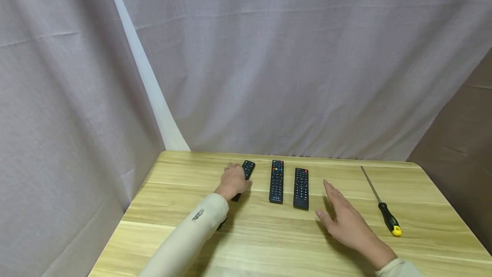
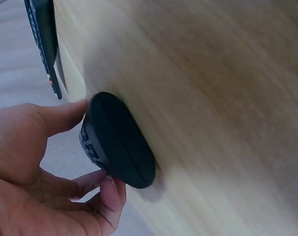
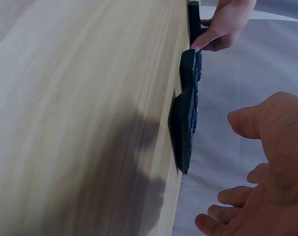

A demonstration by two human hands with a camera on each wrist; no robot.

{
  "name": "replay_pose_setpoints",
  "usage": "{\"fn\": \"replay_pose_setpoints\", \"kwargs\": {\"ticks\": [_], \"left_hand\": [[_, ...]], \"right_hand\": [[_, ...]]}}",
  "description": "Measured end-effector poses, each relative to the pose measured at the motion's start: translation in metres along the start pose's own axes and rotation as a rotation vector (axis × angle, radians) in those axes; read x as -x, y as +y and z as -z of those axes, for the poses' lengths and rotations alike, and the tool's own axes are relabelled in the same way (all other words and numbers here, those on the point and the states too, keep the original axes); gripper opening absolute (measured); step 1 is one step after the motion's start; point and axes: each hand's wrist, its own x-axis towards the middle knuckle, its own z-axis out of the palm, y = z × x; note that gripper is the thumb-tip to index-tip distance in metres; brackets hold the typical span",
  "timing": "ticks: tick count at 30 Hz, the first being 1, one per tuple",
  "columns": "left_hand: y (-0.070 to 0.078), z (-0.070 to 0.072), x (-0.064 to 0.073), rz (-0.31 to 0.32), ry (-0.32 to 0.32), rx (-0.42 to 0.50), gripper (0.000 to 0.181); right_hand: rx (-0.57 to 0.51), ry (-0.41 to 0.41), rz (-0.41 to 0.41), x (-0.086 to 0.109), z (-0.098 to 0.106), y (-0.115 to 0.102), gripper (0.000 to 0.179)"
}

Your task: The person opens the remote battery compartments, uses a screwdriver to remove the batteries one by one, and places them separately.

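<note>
My left hand [image 1: 232,181] grips a black remote control [image 1: 248,168] at the left of the table. In the left wrist view the thumb lies on one side of this remote [image 2: 120,142] and the fingers on the other, with its blunt end facing the camera. A longer black remote with coloured buttons [image 1: 276,182] lies to its right. Beside that one is a third black remote [image 1: 301,189]. My right hand [image 1: 349,225] hovers over the table, right of the third remote, with its fingers extended and nothing held.
A long screwdriver [image 1: 389,218] with a black and yellow handle lies to the right of my right hand. The wooden table [image 1: 269,243] ends at a grey curtain [image 1: 292,76] behind, and fabric also hangs on both sides.
</note>
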Motion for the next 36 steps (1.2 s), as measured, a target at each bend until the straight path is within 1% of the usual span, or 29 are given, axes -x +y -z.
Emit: {"fn": "replay_pose_setpoints", "kwargs": {"ticks": [5, 9, 12, 15, 21, 25, 28, 32, 34, 36], "left_hand": [[-0.001, 0.000, 0.000, -0.007, 0.002, 0.005, 0.065], [-0.004, -0.002, -0.002, 0.009, 0.007, 0.023, 0.059], [-0.006, -0.002, -0.004, 0.022, 0.017, 0.063, 0.052], [-0.007, 0.000, -0.004, 0.014, 0.042, 0.115, 0.044], [-0.009, 0.010, 0.001, -0.012, 0.106, 0.259, 0.031], [-0.013, 0.018, 0.009, -0.062, 0.153, 0.366, 0.023], [-0.016, 0.025, 0.018, -0.111, 0.210, 0.447, 0.021], [-0.018, 0.032, 0.034, -0.152, 0.289, 0.515, 0.015], [-0.019, 0.036, 0.041, -0.160, 0.302, 0.553, 0.015], [-0.019, 0.039, 0.048, -0.156, 0.293, 0.612, 0.019]], "right_hand": [[-0.006, -0.021, -0.029, 0.000, 0.000, -0.002, 0.101], [-0.003, -0.031, -0.039, 0.000, 0.000, 0.000, 0.102], [0.000, -0.030, -0.041, 0.001, 0.001, 0.001, 0.102], [-0.001, -0.026, -0.044, 0.002, 0.001, 0.003, 0.103], [-0.008, -0.018, -0.038, 0.002, 0.003, 0.005, 0.100], [-0.023, 0.003, -0.017, 0.000, 0.004, 0.004, 0.096], [-0.025, 0.026, 0.001, 0.000, 0.003, 0.001, 0.093], [-0.029, 0.045, 0.010, 0.000, 0.004, -0.002, 0.092], [-0.035, 0.049, 0.011, 0.001, 0.004, -0.004, 0.091], [-0.039, 0.050, 0.012, 0.002, 0.004, -0.006, 0.090]]}}
